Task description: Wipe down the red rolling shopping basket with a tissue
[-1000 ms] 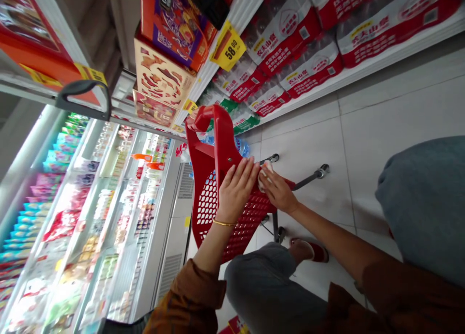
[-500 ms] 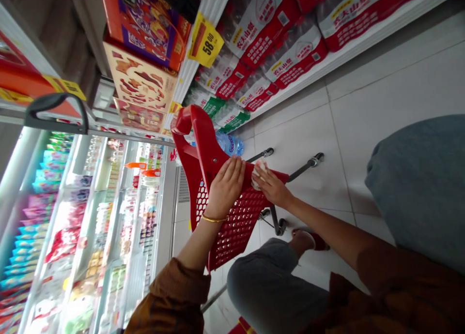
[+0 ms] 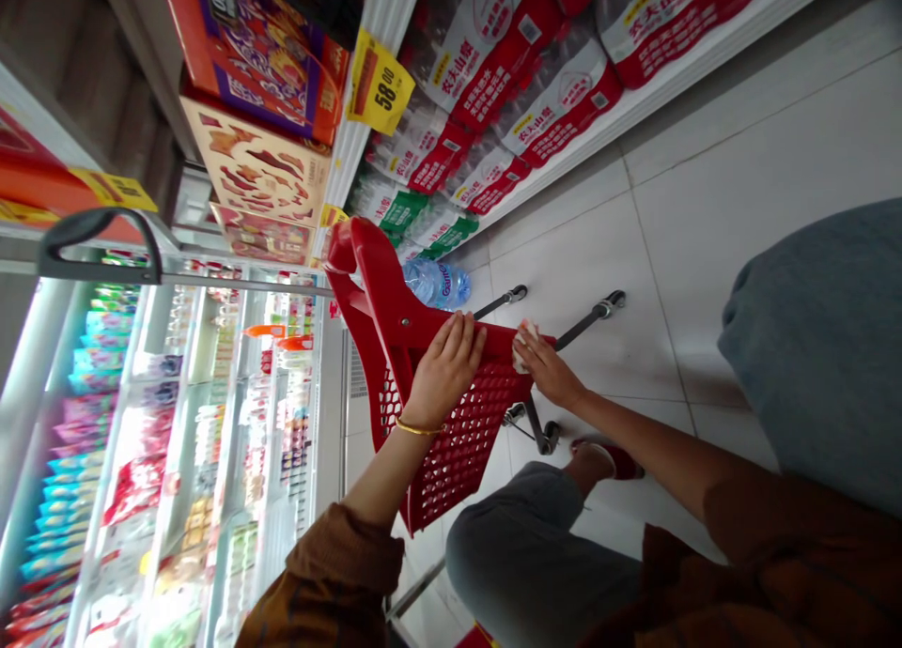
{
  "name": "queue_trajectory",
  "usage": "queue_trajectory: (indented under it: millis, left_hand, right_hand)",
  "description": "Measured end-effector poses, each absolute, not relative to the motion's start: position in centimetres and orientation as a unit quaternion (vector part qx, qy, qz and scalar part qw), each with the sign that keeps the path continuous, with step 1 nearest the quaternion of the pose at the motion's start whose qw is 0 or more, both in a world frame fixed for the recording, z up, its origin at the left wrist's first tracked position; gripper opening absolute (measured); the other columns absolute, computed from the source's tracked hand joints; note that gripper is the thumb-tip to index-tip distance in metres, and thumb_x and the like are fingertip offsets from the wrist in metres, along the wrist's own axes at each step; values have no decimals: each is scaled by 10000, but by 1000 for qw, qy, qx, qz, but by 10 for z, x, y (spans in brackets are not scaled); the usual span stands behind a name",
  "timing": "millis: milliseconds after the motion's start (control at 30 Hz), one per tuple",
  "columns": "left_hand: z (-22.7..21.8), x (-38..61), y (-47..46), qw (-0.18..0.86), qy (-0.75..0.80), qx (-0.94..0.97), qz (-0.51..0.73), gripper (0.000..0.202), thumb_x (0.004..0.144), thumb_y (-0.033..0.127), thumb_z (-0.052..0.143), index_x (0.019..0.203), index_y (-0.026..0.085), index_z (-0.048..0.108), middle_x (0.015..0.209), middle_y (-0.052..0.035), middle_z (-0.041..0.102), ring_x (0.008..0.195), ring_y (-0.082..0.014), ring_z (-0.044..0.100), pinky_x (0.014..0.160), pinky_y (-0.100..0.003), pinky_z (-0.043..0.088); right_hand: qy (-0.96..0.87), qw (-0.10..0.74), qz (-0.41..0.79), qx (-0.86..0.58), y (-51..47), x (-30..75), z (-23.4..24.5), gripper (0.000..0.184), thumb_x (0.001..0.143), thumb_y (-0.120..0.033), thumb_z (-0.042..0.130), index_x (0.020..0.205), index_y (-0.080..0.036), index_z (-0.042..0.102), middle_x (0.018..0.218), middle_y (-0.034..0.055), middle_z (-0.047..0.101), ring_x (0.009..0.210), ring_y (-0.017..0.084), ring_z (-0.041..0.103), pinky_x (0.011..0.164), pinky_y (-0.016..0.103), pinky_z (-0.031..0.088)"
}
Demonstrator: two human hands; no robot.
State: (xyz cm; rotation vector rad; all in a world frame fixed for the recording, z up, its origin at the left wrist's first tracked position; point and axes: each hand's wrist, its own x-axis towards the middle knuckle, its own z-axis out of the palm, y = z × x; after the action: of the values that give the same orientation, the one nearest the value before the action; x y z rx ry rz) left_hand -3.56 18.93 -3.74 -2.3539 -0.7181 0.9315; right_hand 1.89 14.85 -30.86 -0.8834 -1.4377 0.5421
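Note:
A red plastic shopping basket [image 3: 451,441] on a wheeled frame stands on the tiled floor in front of me. My left hand [image 3: 443,371] lies flat on the basket's rim, fingers stretched out, a gold bangle on the wrist. My right hand [image 3: 548,366] presses a small white cloth [image 3: 525,336] against the rim's right end, fingers closed on it. The basket's red handle [image 3: 352,244] rises at the far side. My knees in grey trousers are below the basket.
Shelves hold packs of bottled water [image 3: 536,94] with red labels and coloured boxes [image 3: 260,169]. A yellow price tag [image 3: 377,83] hangs above. A lit chiller [image 3: 162,441] full of goods runs along the left. A loose water bottle [image 3: 437,284] lies behind the basket.
My right hand with the cloth has slid to the right along the rim, away from my left hand. The view has shifted slightly; my left hand stays on the rim.

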Motion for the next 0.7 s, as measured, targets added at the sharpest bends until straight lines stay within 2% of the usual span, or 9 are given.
queue_trajectory:
  millis: [133, 300, 467, 700]
  left_hand:
    - [-53, -36, 189, 270, -240, -863, 353, 452, 950, 161, 355, 1366, -3, 424, 1434, -218, 424, 1365, -296, 356, 1157, -450, 314]
    - [-71, -40, 186, 268, -245, -863, 351, 489, 943, 149, 327, 1401, -20, 355, 1457, -216, 392, 1386, -266, 323, 1168, -402, 300]
    - [-77, -39, 187, 243, -262, -867, 347, 470, 935, 138, 342, 1374, -14, 410, 1427, -220, 437, 1374, -281, 351, 1168, -435, 298]
    - [-79, -36, 194, 214, -265, -869, 360, 443, 936, 133, 356, 1353, 24, 457, 1354, -218, 525, 1313, -278, 449, 1140, -447, 342]
  right_hand:
    - [-615, 656, 233, -371, 154, 18, -274, 616, 958, -93, 360, 1513, -192, 112, 1531, 160, 285, 1440, 282, 202, 1130, 567, 324]
    - [-584, 671, 246, -385, 155, 15, -243, 644, 961, -111, 354, 1517, -192, 41, 1559, 145, 215, 1453, 276, 150, 1144, 560, 313]
    - [-599, 653, 253, -388, 154, 13, -258, 638, 958, -92, 332, 1516, -235, 57, 1573, 116, 182, 1457, 283, 121, 1136, 581, 309]
    - [-619, 626, 252, -402, 146, 10, -301, 648, 959, -87, 348, 1514, -244, 52, 1571, 141, 172, 1456, 300, 103, 1104, 606, 333]
